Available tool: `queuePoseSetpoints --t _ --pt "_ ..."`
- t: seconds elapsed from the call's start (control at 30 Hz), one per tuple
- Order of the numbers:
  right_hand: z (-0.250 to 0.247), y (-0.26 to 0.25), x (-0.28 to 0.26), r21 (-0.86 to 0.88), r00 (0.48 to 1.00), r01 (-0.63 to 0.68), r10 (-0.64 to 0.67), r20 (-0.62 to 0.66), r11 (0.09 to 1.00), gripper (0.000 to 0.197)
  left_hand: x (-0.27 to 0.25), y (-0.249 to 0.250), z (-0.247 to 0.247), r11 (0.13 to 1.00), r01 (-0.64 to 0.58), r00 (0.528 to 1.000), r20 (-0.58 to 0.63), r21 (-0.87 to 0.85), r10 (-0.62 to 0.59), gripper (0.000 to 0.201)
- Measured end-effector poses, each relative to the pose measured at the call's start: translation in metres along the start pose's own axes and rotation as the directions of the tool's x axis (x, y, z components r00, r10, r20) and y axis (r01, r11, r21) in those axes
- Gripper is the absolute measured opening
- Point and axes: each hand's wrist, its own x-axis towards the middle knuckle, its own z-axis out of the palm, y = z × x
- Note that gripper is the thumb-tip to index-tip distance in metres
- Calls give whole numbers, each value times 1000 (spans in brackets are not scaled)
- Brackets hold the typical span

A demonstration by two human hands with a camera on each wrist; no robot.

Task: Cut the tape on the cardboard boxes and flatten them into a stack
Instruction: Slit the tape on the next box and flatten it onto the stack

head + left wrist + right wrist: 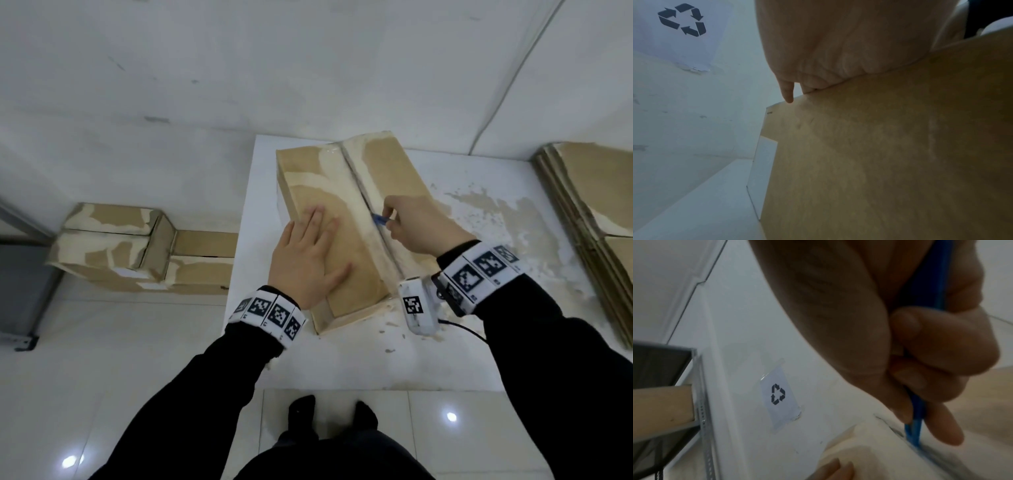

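Cardboard box (337, 219) lies lengthwise on the white table (462, 349), its taped centre seam (368, 205) running away from you. You are in the cutting step: your right hand (416, 226) pinches a blue cutter (379, 219), fingers curled tight round the handle, and its tip sits in the seam about midway along. The right wrist view shows the blue blade end (913, 433) down in the groove between the 2 flaps. Your left hand (310, 260) lies flat on the left flap, fingers straight and spread, holding nothing, just pressing the box steady; the left wrist view shows the palm (838, 48) resting on the brown card.

From the frames you cannot tell which part of the seam is already slit, so judge that by feel. The next move calls for drawing the blade along the rest of the seam in 1 straight line, shallow enough to part the tape only. Keep your left hand where it is, well to the side of the blade's path. Once the flaps free up, the end tape needs the same treatment before you collapse the box.

Flattened boxes (596, 219) are stacked at the right; taped boxes (137, 250) wait at your left on the floor.
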Motion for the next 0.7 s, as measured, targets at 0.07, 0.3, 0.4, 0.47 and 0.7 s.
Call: queuePoseSetpoints --t 0.07,0.3,0.4,0.47,0.7 --pt "-1 3 -6 34 1000 -4 5 -10 999 15 0 1 -1 1000 2 1000 12 -4 -2 86" --pt "8 26 -108 201 1000 -14 10 20 980 8 0 2 -4 998 12 998 59 64 -16 80" --pt "18 31 -121 309 985 48 5 -171 950 7 1 3 -5 996 -13 998 59 87 8 86" --pt "19 27 -97 334 959 49 49 -280 941 9 1 3 -5 997 -22 998 56 70 18 89" --pt "30 9 -25 206 976 -30 73 -203 978 16 1 4 -5 999 -1 999 39 51 -1 88"
